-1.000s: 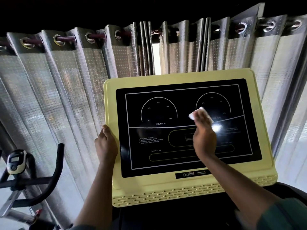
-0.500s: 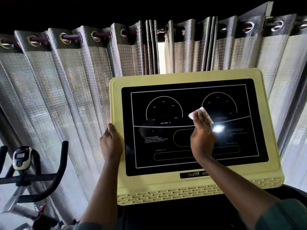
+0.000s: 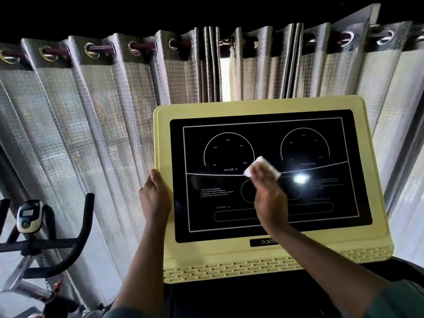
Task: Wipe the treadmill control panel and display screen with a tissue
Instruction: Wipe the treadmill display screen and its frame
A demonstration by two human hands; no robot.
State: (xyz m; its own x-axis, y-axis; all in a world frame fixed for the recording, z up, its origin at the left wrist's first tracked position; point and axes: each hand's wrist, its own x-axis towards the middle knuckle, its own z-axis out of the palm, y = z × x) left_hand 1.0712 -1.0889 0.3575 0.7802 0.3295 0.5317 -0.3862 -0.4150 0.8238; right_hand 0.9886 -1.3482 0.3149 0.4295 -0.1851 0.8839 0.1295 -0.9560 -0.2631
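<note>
Centrally, tissue (image 3: 258, 163) under right hand (image 3: 269, 196) — left hand (image 3: 154, 200) round control panel (image 3: 229, 255)

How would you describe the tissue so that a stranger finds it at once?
Find the yellow treadmill console with its black display screen. Near the screen's middle, the right hand presses a white tissue. It is flat with straight edges, unlike the round glare spot beside it.

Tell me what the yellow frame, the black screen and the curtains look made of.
The yellow frame: likely matte moulded plastic, given rounded corners and slotted vents. The black screen: glossy glass or acrylic, cannot tell which; it throws a sharp glare spot. The curtains: fabric with a silvery sheen and dotted texture, hanging in folds from metal eyelets.
</note>
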